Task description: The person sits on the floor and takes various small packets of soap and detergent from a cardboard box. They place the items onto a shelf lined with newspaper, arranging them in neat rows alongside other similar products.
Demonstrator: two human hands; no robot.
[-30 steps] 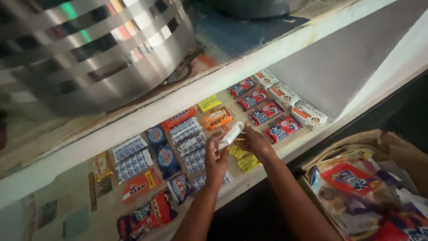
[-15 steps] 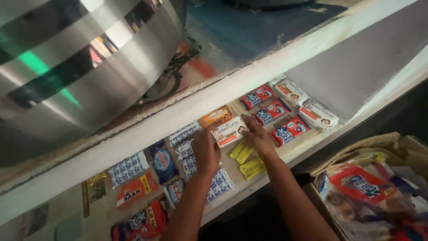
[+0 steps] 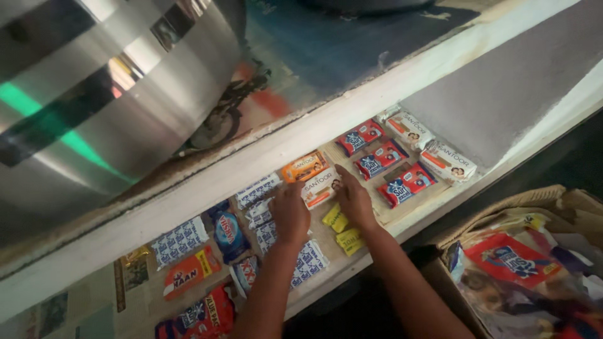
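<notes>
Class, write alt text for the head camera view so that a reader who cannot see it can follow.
Two bare hands, left hand and right hand, rest on a pale soap packet on a shelf lined with rows of small wrapped packets. An orange packet lies just behind it and red packets to the right. A cardboard box of goods sits at lower right.

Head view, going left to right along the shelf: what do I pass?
Orange packet → blue oval pouch → left hand → white soap bar held between both hands → right hand → red soap packets → white soap packs → open cardboard box of packets at far right.
</notes>
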